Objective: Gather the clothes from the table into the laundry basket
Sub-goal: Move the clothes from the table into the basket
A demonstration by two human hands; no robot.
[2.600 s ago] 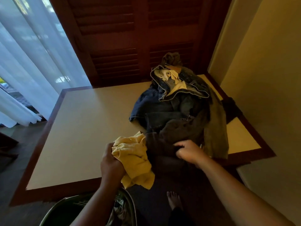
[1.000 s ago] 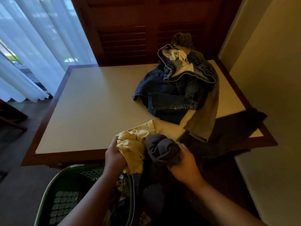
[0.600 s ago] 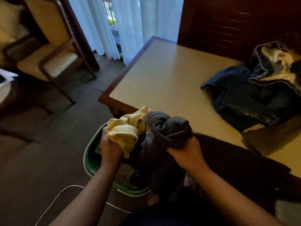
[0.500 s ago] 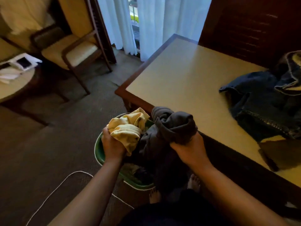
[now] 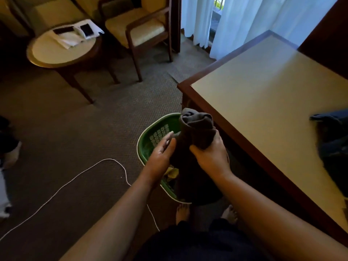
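A green laundry basket (image 5: 150, 137) stands on the carpet beside the table's near corner. Over it my right hand (image 5: 211, 155) is shut on a bunched dark grey garment (image 5: 197, 129) that hangs down into the basket. My left hand (image 5: 162, 153) is open, fingers apart, just left of the garment and above the basket. A bit of the yellow cloth (image 5: 171, 173) lies inside the basket under my left wrist. Dark denim clothes (image 5: 333, 136) rest on the table (image 5: 263, 95) at the right edge of view.
A white cable (image 5: 75, 178) loops across the carpet left of the basket. A round side table (image 5: 56, 53) with phones and papers and a wooden armchair (image 5: 143, 29) stand farther left. White curtains (image 5: 244, 19) hang behind the table. My bare feet (image 5: 182, 211) are beside the basket.
My left hand has let go of the yellow cloth, which now lies in the basket. My view has turned left and down over the basket. The right hand still holds the grey garment.
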